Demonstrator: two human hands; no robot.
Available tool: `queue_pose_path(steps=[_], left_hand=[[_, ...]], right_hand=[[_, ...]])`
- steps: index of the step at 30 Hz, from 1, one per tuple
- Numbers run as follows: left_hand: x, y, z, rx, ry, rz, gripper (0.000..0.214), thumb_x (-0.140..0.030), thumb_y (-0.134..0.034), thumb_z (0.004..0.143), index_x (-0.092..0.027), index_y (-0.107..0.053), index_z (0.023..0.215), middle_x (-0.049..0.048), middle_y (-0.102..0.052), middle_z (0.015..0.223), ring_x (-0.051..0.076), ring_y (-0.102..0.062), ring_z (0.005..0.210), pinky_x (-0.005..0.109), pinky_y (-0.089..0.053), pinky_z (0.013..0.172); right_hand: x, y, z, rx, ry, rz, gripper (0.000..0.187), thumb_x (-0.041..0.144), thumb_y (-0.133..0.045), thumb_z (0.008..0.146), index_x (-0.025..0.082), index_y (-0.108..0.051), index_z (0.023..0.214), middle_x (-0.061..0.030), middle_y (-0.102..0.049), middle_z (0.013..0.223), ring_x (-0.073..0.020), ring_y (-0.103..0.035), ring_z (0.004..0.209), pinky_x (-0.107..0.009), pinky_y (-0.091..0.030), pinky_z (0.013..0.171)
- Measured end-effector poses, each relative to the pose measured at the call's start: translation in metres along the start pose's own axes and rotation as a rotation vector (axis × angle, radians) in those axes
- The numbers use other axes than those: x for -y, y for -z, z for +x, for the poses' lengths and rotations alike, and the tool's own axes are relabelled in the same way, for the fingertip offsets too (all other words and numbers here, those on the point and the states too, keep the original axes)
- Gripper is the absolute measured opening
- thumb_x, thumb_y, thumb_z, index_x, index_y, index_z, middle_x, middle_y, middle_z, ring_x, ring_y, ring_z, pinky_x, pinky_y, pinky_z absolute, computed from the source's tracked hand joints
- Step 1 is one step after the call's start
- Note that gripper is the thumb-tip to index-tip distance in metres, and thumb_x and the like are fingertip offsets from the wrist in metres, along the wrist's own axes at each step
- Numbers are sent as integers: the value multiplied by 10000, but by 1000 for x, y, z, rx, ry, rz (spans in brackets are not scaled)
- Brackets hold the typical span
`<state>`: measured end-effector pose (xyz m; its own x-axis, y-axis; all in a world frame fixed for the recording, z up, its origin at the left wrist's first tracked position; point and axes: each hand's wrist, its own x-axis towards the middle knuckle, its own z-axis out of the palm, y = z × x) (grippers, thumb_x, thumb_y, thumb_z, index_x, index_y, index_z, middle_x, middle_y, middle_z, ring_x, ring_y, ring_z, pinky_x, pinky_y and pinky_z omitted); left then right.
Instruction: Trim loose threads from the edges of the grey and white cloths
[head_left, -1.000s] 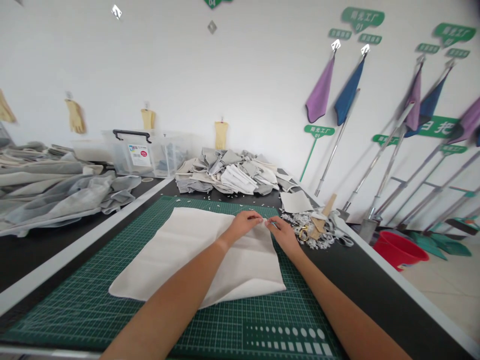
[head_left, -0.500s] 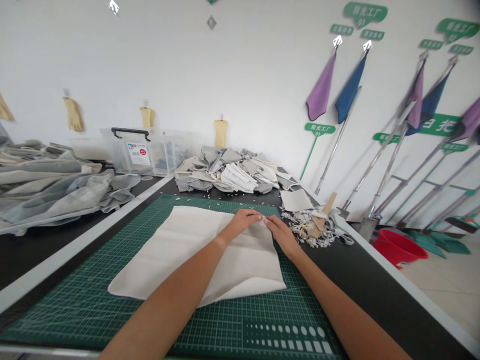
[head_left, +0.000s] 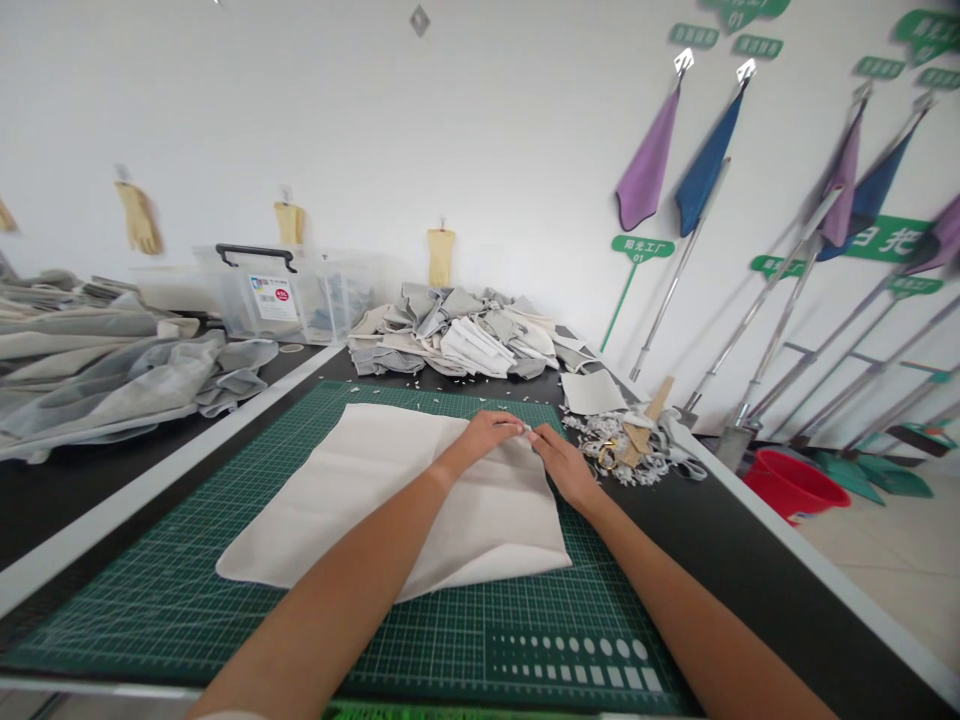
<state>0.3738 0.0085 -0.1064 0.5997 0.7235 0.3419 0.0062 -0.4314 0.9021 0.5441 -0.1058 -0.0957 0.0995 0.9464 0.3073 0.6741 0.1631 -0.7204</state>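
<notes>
A cream cloth (head_left: 360,480) lies folded and creased on a green cutting mat (head_left: 420,640). My left hand (head_left: 484,437) and my right hand (head_left: 562,467) rest on the cloth's upper edge, their fingertips nearly meeting. Both seem to pinch the fabric there. A small pale bit shows between the fingertips, too small to name. Beneath my forearms, the middle of the cloth is partly hidden.
Beyond the mat, on the black table (head_left: 450,390), lies a heap of grey and cream fabric pieces (head_left: 457,335). Scraps and scissors (head_left: 607,456) sit right of my hands. A clear plastic box (head_left: 277,300) and grey fabric (head_left: 112,375) are at left. A red bucket (head_left: 791,483) stands on the floor.
My view has tilted slightly downward. Both hands remain at the cloth's upper edge, with only small shifts of the fingers.
</notes>
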Motion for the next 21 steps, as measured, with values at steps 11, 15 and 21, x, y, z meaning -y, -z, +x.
queue_pose_path(steps=[11,15,21], left_hand=[[6,-1,3,7,10,26,300,-369,-655,816,-134,-791,945,76,-771,959,232,-680,944,305,-490,887],[5,-1,2,1,31,25,311,-387,-667,811,-135,-793,943,74,-772,962,232,-678,951,299,-490,891],[-3,-3,-2,-3,35,-11,357,-444,-677,817,-140,-795,962,69,-773,987,236,-674,964,297,-492,885]], right_hand=[[-3,0,1,43,27,-122,357,542,-347,1014,251,-515,893,15,-590,784,-181,-565,754,-268,-365,694],[-4,0,2,51,35,-149,358,541,-331,1023,252,-502,900,12,-589,787,-183,-562,746,-270,-367,691],[-6,-2,4,3,63,-85,434,538,-277,1036,239,-441,767,-6,-524,702,-186,-496,672,-288,-378,661]])
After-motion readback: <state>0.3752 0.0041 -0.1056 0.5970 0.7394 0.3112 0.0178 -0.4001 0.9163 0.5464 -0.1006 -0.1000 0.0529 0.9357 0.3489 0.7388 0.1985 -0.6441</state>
